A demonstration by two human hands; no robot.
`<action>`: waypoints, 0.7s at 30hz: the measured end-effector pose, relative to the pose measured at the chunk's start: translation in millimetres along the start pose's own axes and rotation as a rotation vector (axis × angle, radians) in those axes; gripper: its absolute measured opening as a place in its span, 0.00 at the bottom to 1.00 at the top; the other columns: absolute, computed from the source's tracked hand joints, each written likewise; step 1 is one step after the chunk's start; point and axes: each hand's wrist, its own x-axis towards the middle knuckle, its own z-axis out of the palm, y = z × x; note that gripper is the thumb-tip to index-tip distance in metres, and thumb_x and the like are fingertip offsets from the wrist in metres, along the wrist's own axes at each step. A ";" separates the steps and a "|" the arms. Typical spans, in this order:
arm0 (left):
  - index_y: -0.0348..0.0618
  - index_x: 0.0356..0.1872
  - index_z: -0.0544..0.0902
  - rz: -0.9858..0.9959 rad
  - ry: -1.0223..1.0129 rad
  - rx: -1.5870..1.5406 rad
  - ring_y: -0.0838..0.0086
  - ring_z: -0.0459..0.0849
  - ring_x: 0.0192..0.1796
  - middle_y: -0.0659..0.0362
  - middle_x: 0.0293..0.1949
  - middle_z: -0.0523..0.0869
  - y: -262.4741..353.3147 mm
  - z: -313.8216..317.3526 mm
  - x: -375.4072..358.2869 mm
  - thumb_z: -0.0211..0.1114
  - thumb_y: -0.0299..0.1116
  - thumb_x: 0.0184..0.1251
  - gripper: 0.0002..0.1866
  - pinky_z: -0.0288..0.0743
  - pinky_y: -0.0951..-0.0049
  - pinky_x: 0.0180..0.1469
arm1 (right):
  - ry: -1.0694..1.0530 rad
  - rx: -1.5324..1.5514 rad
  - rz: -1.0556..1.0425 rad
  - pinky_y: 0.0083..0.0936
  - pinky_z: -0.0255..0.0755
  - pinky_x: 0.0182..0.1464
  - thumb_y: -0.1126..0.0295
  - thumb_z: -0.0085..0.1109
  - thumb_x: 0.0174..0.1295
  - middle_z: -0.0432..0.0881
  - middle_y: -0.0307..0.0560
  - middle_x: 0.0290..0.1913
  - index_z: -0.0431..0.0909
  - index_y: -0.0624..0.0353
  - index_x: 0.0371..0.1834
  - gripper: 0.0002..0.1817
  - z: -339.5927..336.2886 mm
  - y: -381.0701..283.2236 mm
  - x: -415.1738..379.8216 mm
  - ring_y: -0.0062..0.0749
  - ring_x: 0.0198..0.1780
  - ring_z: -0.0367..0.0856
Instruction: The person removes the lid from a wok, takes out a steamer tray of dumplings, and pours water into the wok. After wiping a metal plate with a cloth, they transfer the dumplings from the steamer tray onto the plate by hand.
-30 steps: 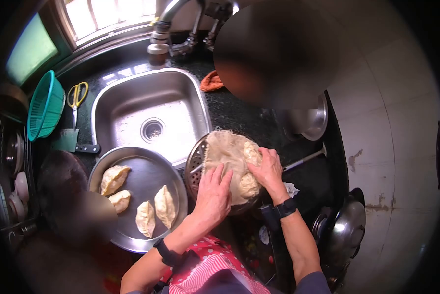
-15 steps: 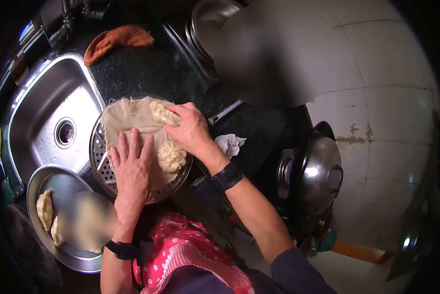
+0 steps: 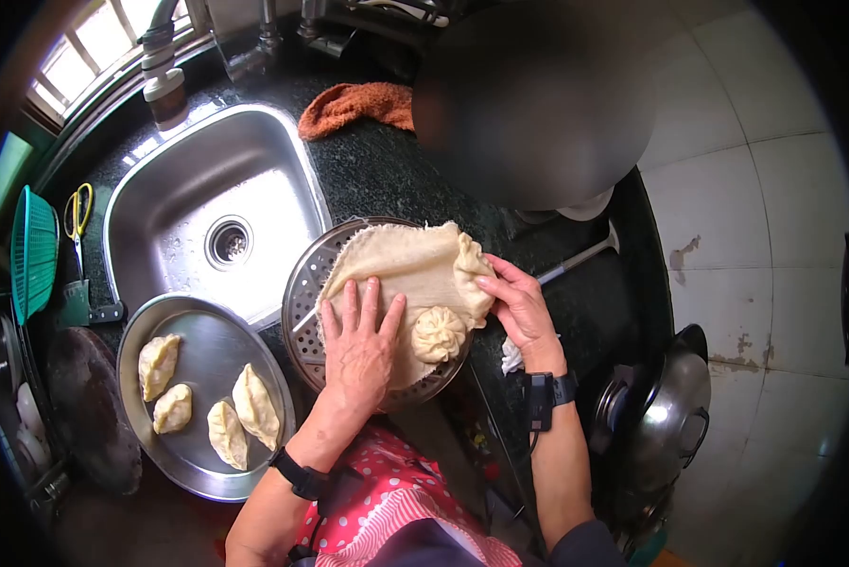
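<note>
My left hand (image 3: 359,350) lies with its fingers spread on a cream cloth (image 3: 387,255), which covers part of a round perforated steamer tray (image 3: 303,293). At the cloth's right edge, my right hand (image 3: 519,300) grips a pleated dumpling (image 3: 471,274), with thumb and fingers at its right side. A round pleated bun (image 3: 438,334) rests on the cloth between the hands. To the left, a metal plate (image 3: 202,345) bears several folded dumplings (image 3: 254,406).
A steel sink (image 3: 160,198) is behind the plate. An orange cloth (image 3: 358,106) lies at the back. Scissors (image 3: 78,213), a green basket (image 3: 33,255) and a cleaver (image 3: 77,304) are at left. A lidded pan (image 3: 666,406) stands at right, near a metal handle (image 3: 576,257).
The view has swung, so everything appears further right. My right hand has drawn the dumpling toward the cloth's right edge. My left hand still rests flat on the cloth.
</note>
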 end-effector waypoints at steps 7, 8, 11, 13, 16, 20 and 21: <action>0.52 0.68 0.68 -0.018 -0.001 -0.070 0.42 0.57 0.72 0.44 0.71 0.61 -3.4 -0.9 0.8 0.63 0.38 0.61 0.32 0.50 0.37 0.68 | -0.048 -0.144 0.035 0.23 0.77 0.51 0.75 0.65 0.58 0.83 0.45 0.50 0.75 0.66 0.59 0.24 -4.7 -23.6 -7.3 0.24 0.47 0.82; 0.51 0.68 0.68 -0.014 -0.003 -0.072 0.41 0.56 0.72 0.44 0.71 0.61 -3.6 -1.1 1.6 0.63 0.37 0.61 0.31 0.51 0.37 0.68 | -0.050 -0.144 0.031 0.23 0.77 0.51 0.75 0.65 0.58 0.83 0.45 0.50 0.75 0.66 0.59 0.24 -5.0 -23.2 -4.9 0.24 0.47 0.82; 0.46 0.67 0.70 -0.039 0.024 -0.100 0.43 0.56 0.73 0.45 0.71 0.61 3.7 -7.6 11.6 0.61 0.34 0.61 0.29 0.49 0.38 0.70 | -0.042 -0.249 0.029 0.25 0.76 0.53 0.72 0.66 0.58 0.83 0.47 0.50 0.74 0.68 0.59 0.25 -4.9 -12.7 4.2 0.27 0.50 0.82; 0.45 0.66 0.70 0.008 0.035 -0.140 0.45 0.56 0.73 0.45 0.71 0.60 10.7 -13.4 20.5 0.60 0.33 0.61 0.29 0.48 0.39 0.70 | -0.005 -0.494 -0.180 0.27 0.74 0.55 0.69 0.69 0.57 0.81 0.50 0.53 0.73 0.66 0.61 0.28 3.2 -9.0 6.6 0.33 0.56 0.79; 0.45 0.65 0.71 0.104 0.014 -0.135 0.48 0.56 0.74 0.45 0.71 0.61 20.1 -22.3 24.6 0.59 0.31 0.61 0.28 0.47 0.41 0.72 | 0.229 -0.967 -0.470 0.43 0.68 0.59 0.65 0.71 0.51 0.71 0.58 0.61 0.76 0.59 0.59 0.29 12.0 -14.8 -12.8 0.49 0.62 0.71; 0.45 0.63 0.73 0.134 0.072 -0.188 0.49 0.62 0.70 0.45 0.68 0.66 22.3 -24.1 35.4 0.58 0.28 0.62 0.25 0.52 0.45 0.70 | 0.342 -1.483 -0.668 0.41 0.63 0.57 0.65 0.74 0.45 0.75 0.50 0.51 0.79 0.56 0.49 0.25 15.9 -4.0 -56.6 0.45 0.52 0.73; 0.45 0.62 0.74 0.105 0.118 -0.272 0.49 0.64 0.69 0.44 0.66 0.67 22.3 -27.4 40.9 0.58 0.28 0.63 0.24 0.53 0.46 0.69 | 0.287 -1.467 -0.617 0.39 0.63 0.55 0.65 0.74 0.45 0.77 0.47 0.48 0.79 0.55 0.47 0.24 9.9 5.1 -61.4 0.42 0.50 0.74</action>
